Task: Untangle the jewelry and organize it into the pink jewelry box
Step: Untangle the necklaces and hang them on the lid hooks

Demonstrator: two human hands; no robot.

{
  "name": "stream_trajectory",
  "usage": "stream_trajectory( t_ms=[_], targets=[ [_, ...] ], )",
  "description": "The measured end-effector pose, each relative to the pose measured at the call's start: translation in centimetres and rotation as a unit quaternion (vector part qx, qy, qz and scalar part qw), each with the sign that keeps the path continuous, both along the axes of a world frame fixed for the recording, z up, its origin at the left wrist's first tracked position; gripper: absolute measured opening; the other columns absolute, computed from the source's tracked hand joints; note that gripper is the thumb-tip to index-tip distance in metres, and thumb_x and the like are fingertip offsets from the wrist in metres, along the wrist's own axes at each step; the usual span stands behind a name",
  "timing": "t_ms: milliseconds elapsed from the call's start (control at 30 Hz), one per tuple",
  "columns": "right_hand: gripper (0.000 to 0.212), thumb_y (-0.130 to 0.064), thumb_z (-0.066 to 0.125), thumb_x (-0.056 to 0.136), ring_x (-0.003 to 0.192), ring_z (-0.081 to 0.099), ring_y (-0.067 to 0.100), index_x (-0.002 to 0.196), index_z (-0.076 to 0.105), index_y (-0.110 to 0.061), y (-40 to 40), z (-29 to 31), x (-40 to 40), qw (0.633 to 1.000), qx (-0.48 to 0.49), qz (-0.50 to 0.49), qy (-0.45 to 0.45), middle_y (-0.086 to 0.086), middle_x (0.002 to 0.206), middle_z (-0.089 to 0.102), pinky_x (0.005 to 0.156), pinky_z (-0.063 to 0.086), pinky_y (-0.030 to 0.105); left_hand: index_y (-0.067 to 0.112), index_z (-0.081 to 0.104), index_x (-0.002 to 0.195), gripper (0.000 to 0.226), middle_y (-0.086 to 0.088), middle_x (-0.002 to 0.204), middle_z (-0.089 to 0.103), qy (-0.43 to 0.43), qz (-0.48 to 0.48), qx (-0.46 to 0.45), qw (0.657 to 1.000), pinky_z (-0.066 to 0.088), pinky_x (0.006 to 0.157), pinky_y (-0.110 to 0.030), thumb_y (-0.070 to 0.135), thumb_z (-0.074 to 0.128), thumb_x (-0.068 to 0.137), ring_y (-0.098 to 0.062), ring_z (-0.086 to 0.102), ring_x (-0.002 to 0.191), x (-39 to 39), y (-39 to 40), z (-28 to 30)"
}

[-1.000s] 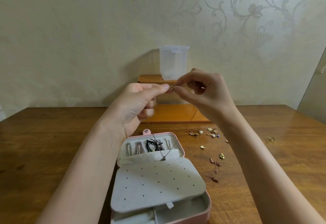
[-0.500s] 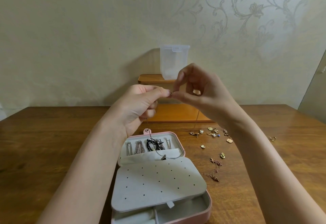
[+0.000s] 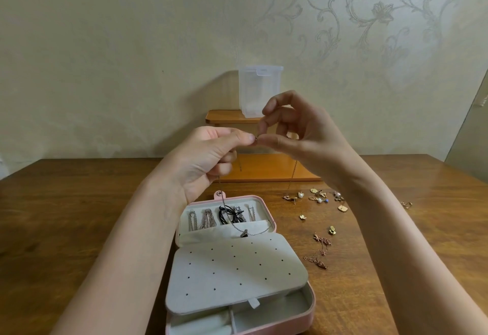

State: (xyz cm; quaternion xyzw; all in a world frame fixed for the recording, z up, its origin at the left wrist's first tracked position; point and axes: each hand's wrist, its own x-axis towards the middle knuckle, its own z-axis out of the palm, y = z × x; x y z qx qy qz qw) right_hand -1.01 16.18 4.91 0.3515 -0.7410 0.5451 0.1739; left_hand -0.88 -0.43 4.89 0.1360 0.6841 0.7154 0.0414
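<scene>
Pinching a thin chain point(image 3: 239, 230) between them, the left hand point(image 3: 208, 160) and right hand point(image 3: 298, 134) meet above the pink box point(image 3: 311, 308). Each grip is closed on the clasp, too small to make out. The box's near edge is cut off.

Your left hand point(image 3: 204, 159) and right hand point(image 3: 303, 134) were bare, with no rings, watch or bracelets on the fingers or wrists, the nails were short and unpainted, and both forearms were uncovered with no sleeve in view.
</scene>
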Motion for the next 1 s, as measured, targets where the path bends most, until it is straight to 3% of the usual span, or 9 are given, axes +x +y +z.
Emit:
stream_trajectory(
  t_ms=[367,700,900,1000],
  targets=[
    [0.032,0.003,0.066,0.081,0.061,0.038,0.011,0.099,0.046,-0.013,-0.09,-0.02,0.19,0.999,-0.015,0.021,-0.044,0.001,0.082,0.061,0.048,0.035,0.01,0.006,0.065,0.082,0.006,0.008,0.047,0.031,0.015,-0.022,-0.02,0.999,0.019,0.032,-0.01,0.009,0.06,0.085,-0.002,0.024,0.039,-0.16,-0.23,-0.11],
    [0.03,-0.002,0.065,0.076,0.058,0.045,0.007,0.1,0.048,-0.007,-0.02,0.0,0.49,0.993,-0.039,0.069,-0.09,0.004,0.079,0.06,0.045,0.034,0.009,0.016,0.069,0.054,0.029,0.008,0.051,0.03,-0.004,-0.068,-0.006,0.998,0.016,0.032,-0.009,0.011,0.061,0.081,-0.002,0.025,0.038,-0.13,-0.58,-0.23],
    [0.032,-0.01,0.066,0.07,0.056,0.049,0.005,0.097,0.05,-0.01,-0.13,0.01,0.42,0.986,-0.074,0.078,-0.123,-0.004,0.074,0.063,0.04,0.03,0.012,0.017,0.068,0.056,0.021,0.007,0.055,0.03,-0.014,-0.073,-0.001,0.997,0.015,0.033,-0.01,0.015,0.063,0.076,-0.001,0.025,0.039,0.03,-0.7,-0.22],
    [0.032,-0.009,0.066,0.07,0.052,0.047,0.002,0.098,0.049,-0.01,-0.04,0.04,0.35,0.984,-0.094,0.072,-0.131,-0.005,0.072,0.063,0.039,0.028,0.013,0.015,0.066,0.073,0.004,0.009,0.055,0.029,-0.023,-0.068,0.013,0.997,0.014,0.035,-0.011,0.019,0.064,0.074,-0.001,0.023,0.04,0.3,-0.6,-0.05]
  ],
)
